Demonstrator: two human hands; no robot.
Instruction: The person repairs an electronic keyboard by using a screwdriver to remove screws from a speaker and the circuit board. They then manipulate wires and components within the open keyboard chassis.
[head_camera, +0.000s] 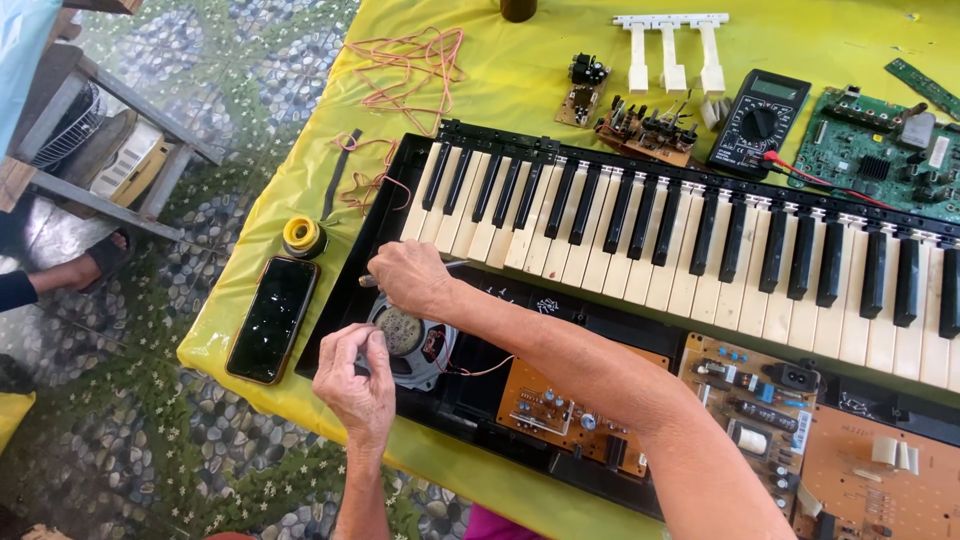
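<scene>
An opened electronic keyboard (700, 225) lies on a yellow tablecloth (520, 80). At its left end sits a round speaker (408, 340) in the black casing. My left hand (355, 385) rests on the speaker's left rim, fingers curled on it. My right hand (410, 278) is closed around a thin metal tool, its tip showing at the left of the fist just above the speaker. Thin red wires run from the speaker to an orange circuit board (560, 410).
A black phone (272, 318) and a yellow solder spool (303, 236) lie left of the keyboard. A multimeter (757, 122), green board (880, 150), loose white keys (672, 50), small boards and tangled wire (405, 60) lie behind. A person's sandalled foot (95, 262) is at far left.
</scene>
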